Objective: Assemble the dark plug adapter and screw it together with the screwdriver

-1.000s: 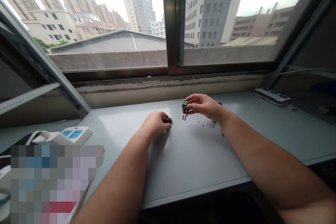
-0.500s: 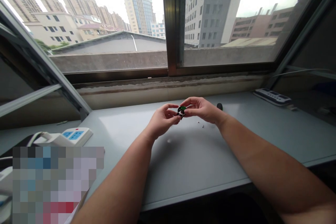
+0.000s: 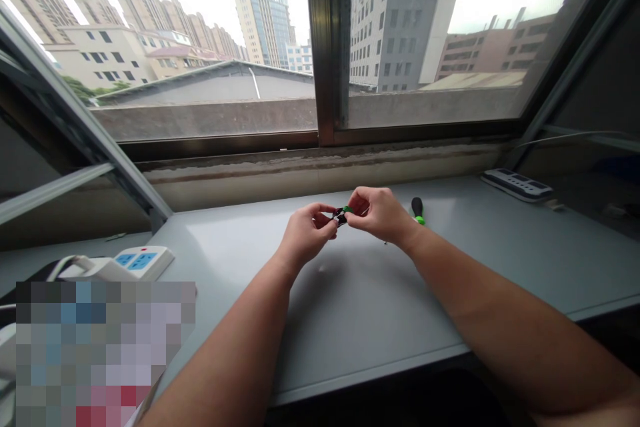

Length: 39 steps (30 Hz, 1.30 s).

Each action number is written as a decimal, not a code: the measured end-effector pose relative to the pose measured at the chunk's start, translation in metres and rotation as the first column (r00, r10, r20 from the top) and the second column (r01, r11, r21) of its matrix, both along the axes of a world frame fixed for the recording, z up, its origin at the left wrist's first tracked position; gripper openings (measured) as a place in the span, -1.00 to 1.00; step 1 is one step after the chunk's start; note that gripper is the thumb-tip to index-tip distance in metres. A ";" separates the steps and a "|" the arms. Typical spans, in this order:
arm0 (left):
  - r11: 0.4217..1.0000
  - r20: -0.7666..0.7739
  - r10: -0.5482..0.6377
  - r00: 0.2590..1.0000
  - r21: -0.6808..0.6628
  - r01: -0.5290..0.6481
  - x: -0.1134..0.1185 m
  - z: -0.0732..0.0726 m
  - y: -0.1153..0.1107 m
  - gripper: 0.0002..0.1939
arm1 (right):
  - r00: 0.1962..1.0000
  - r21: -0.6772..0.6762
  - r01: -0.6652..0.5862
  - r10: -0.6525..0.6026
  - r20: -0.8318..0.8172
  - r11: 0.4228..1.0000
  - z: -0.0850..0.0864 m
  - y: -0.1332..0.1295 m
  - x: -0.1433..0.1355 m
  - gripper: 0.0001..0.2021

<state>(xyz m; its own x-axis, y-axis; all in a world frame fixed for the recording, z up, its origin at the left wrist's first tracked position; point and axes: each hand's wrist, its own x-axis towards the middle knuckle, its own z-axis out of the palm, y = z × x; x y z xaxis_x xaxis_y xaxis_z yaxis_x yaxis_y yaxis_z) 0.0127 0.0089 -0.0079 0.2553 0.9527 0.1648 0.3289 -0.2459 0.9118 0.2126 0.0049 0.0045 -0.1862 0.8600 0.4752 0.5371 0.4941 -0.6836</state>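
Green part (image 3: pixel 348 210) in hands (image 3: pixel 345 220), grey table (image 3: pixel 380 307), window (image 3: pixel 425 33)

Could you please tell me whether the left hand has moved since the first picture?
Yes. Judged against the dark window post, the left hand has shifted rightward and slightly farther from the person, and is now close to the right hand.
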 end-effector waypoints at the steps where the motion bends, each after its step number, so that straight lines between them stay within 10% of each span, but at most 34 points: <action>1: 1.000 -0.003 0.008 1.000 -0.001 -0.008 0.000 0.001 0.000 -0.66 | 1.000 -0.014 -0.012 0.011 -0.028 1.000 0.001 -0.001 0.001 -0.91; 9: 0.986 0.236 -0.048 0.971 -0.147 0.085 -0.002 0.003 -0.001 -0.45 | 0.990 -0.054 -0.129 0.126 -0.058 0.990 -0.002 0.005 0.005 -0.79; 16: 0.890 0.600 0.004 0.800 -0.367 0.270 0.001 0.005 -0.001 -0.53 | 0.983 -0.068 -0.180 0.177 -0.043 0.981 -0.005 0.006 0.004 -0.91; 26: 0.854 0.582 -0.007 0.813 -0.420 0.308 0.001 0.010 -0.005 -0.59 | 0.950 0.035 -0.295 0.289 0.120 0.955 0.001 -0.001 0.002 -0.92; 39: 0.864 0.554 0.105 0.826 -0.461 0.199 0.003 0.008 -0.003 -0.58 | 0.966 -0.128 -0.257 0.249 -0.076 0.958 -0.003 -0.005 -0.008 -0.69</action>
<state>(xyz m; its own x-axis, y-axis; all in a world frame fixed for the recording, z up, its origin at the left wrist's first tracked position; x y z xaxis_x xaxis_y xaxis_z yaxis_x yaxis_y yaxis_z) 0.0161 0.0059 0.0003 0.3140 0.9314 -0.1839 -0.2582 0.2702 0.9275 0.2048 -0.0002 0.0012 -0.3813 0.8456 0.3735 0.3641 0.5087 -0.7801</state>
